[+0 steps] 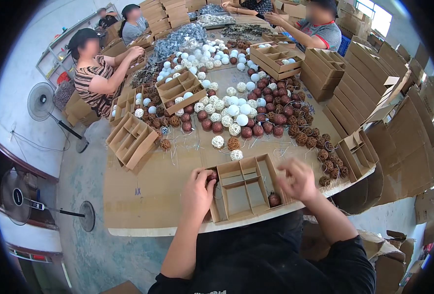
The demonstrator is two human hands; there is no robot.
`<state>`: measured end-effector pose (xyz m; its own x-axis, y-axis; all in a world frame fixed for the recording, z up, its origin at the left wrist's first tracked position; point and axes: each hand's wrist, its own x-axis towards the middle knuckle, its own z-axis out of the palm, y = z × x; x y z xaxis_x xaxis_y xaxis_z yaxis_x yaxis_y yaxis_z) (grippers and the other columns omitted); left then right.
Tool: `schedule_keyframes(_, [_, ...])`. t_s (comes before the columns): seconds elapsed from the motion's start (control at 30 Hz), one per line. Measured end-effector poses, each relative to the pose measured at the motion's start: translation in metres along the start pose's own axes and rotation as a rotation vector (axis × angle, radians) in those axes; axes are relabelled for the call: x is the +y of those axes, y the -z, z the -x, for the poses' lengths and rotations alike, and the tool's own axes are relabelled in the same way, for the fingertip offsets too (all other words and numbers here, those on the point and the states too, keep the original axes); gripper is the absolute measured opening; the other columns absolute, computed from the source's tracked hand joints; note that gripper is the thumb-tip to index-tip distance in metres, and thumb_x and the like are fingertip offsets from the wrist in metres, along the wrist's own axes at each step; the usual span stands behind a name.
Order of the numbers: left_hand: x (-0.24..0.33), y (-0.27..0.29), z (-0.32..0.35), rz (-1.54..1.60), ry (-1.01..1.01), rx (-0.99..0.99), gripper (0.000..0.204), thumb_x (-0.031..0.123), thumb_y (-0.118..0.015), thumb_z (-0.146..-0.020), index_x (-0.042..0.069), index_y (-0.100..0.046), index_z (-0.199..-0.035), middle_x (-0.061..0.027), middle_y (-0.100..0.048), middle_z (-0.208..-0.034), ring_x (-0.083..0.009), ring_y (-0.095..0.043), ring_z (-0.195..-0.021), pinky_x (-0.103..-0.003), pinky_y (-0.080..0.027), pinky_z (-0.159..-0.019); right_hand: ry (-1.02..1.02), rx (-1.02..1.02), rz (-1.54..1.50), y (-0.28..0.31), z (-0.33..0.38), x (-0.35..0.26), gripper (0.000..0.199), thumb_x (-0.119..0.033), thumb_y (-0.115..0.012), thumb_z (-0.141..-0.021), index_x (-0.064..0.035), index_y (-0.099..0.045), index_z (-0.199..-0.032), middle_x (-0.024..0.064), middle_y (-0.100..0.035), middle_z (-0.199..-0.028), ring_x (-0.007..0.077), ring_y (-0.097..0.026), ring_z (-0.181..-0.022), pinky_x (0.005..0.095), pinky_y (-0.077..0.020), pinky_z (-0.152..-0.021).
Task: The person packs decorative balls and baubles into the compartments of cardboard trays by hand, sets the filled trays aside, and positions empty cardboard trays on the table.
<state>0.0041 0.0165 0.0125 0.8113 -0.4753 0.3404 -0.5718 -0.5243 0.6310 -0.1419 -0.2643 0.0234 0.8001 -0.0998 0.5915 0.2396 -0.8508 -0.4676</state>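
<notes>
In front of me on the table lies a shallow cardboard box with dividers [246, 214]. My left hand [196, 191] is at its left side, fingers closed round a dark red glitter ball [212, 175] at the far left compartment. Another dark red glitter bauble [274, 199] rests in the near right compartment, its cap upward. The middle compartments hold no balls. Over the box's right edge hovers my right hand [297, 181], its fingers bent and smeared by motion; whether anything is in them is unclear.
Beyond the box spreads a pile of white balls [242, 119], dark red balls and brown wicker balls [324, 156]. Divided boxes stand left [131, 139] and right [358, 156]. Stacked cartons [359, 93] line the right side. Several co-workers sit round the table; fans [41, 100] stand left.
</notes>
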Motion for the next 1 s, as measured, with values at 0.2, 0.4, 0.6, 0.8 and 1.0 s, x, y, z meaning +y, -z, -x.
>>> schedule_keyframes(0.2, [0.016,0.010,-0.020,-0.026,0.114,-0.144,0.022,0.017,-0.071,-0.094,0.006,-0.069,-0.113,-0.0171,-0.070,-0.115,-0.0402,-0.069,-0.099,-0.047,-0.056,-0.084,-0.240,-0.118,0.120,-0.059,-0.092,-0.005,0.033,-0.036,-0.078,-0.089,-0.0040,-0.074,-0.094,0.0142,-0.074,-0.094,0.0324,-0.074,-0.088,0.0451,-0.0591,-0.075])
schedule_keyframes(0.4, [0.002,-0.018,-0.097,-0.158,-0.027,-0.025,0.029,0.018,-0.074,-0.091,0.007,-0.069,-0.117,-0.0177,-0.070,-0.116,-0.0393,-0.066,-0.110,-0.048,-0.053,-0.094,-0.442,-0.475,0.287,-0.088,-0.120,-0.013,0.044,-0.047,-0.081,-0.084,-0.0053,-0.078,-0.098,0.0193,-0.077,-0.100,0.0347,-0.075,-0.097,0.0456,-0.0611,-0.083])
schedule_keyframes(0.6, [-0.027,-0.033,-0.129,-0.126,-0.216,-0.187,0.033,0.019,-0.079,-0.086,0.008,-0.071,-0.116,-0.0168,-0.071,-0.109,-0.0378,-0.068,-0.104,-0.045,-0.054,-0.090,-0.315,0.066,0.031,-0.024,-0.055,-0.053,0.034,-0.028,-0.081,-0.087,-0.0061,-0.068,-0.109,0.0130,-0.070,-0.099,0.0353,-0.071,-0.090,0.0437,-0.0565,-0.079])
schedule_keyframes(0.8, [0.022,0.023,-0.073,0.435,0.106,-0.386,0.023,0.015,-0.073,-0.097,0.001,-0.068,-0.113,-0.0026,-0.072,-0.097,-0.0095,-0.066,-0.087,-0.028,-0.053,-0.080,-0.377,-0.122,0.321,-0.005,0.018,-0.050,0.036,-0.041,-0.078,-0.088,-0.0079,-0.067,-0.099,0.0120,-0.064,-0.087,0.0343,-0.070,-0.079,0.0463,-0.0568,-0.071])
schedule_keyframes(1.0, [0.010,0.047,-0.023,0.280,0.151,-0.513,0.028,0.013,-0.075,-0.095,0.002,-0.070,-0.120,-0.0083,-0.072,-0.105,-0.0185,-0.070,-0.095,-0.033,-0.055,-0.087,-0.374,-0.176,0.256,-0.016,0.016,-0.043,0.045,-0.050,-0.077,-0.090,-0.0058,-0.067,-0.090,0.0125,-0.065,-0.082,0.0352,-0.070,-0.074,0.0446,-0.0569,-0.064])
